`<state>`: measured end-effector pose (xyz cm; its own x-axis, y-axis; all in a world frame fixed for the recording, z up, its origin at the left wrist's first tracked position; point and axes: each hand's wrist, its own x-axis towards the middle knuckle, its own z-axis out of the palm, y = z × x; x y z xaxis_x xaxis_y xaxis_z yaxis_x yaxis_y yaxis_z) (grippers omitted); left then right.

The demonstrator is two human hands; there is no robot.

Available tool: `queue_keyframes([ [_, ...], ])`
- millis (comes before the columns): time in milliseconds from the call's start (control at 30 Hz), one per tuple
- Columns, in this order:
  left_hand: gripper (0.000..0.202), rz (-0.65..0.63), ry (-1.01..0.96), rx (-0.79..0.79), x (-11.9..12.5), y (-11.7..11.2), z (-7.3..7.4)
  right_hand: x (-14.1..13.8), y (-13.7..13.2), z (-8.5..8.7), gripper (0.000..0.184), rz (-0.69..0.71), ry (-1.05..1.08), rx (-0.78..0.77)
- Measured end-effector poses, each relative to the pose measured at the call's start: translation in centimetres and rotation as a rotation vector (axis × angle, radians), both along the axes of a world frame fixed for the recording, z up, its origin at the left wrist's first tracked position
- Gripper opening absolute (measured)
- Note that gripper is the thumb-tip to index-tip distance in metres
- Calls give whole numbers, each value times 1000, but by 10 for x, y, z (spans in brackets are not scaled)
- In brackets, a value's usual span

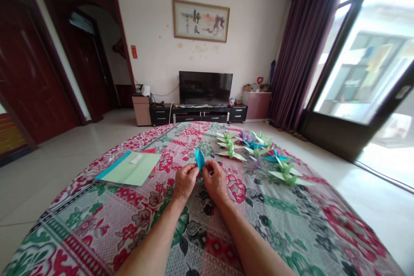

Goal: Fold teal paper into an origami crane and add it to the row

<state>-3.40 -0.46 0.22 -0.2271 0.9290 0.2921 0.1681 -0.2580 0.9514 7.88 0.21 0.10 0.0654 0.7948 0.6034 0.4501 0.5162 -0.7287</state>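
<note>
My left hand (185, 181) and my right hand (214, 180) meet over the middle of a flowered cloth (226, 228). Both pinch a small blue folded paper piece (199, 158) that stands up between the fingertips. Fingers of both hands are curled closed on it. To the left lies a stack of coloured paper sheets (131, 167), green on top with blue and red edges showing. Several finished paper cranes (255, 153), green, purple and teal, sit on the cloth to the right and beyond my hands.
The cloth covers a wide surface that drops to a tiled floor (64, 146) on all sides. A TV (205, 87) on a low cabinet stands at the far wall. A glass door (362, 73) with a dark curtain is at the right.
</note>
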Motion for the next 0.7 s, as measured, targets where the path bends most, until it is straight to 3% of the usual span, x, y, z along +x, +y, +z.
queue_keyframes([
  [333,28,-149,-321,-79,2,-4,7,4,4,10,17,93,93,14],
  [500,32,-242,-493,-142,-1,-3,8,0,5,8,20,250,300,-77],
  [700,32,-277,-543,-171,-1,-4,9,-2,7,5,18,359,507,-165],
])
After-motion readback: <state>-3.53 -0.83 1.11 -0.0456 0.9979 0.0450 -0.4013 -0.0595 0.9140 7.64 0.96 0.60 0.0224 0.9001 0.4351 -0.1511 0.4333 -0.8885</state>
